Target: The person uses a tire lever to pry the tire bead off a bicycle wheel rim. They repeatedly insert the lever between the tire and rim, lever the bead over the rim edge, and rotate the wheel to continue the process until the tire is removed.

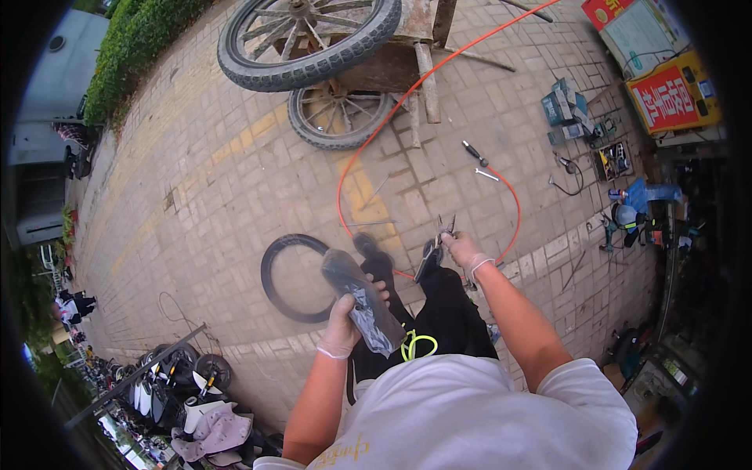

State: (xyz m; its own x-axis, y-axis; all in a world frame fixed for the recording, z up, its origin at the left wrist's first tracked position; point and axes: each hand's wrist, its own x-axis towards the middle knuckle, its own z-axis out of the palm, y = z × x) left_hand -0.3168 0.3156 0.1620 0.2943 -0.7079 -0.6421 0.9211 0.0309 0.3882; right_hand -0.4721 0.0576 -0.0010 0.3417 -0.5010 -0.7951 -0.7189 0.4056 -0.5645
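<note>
My left hand (342,325), in a thin pale glove, is wrapped round a long dark packet (366,301) in shiny clear plastic, which looks like a folded inner tube. It is tilted in front of my body. My right hand (464,249), also gloved, is closed on a small two-pointed tool (448,225), with its points spread apart. Whether that is scissors or pliers, I cannot tell. On the paving beyond the packet lies a black tyre (270,270). My shoes and black trousers show between the hands.
Ahead is a tipped cart with spoked wheels (309,78). An orange hose (423,78) loops over the paving near an air gun (475,153) and a spanner (486,175). A toolbox (613,160) and boxes stand at right; parked scooters (211,374) at lower left.
</note>
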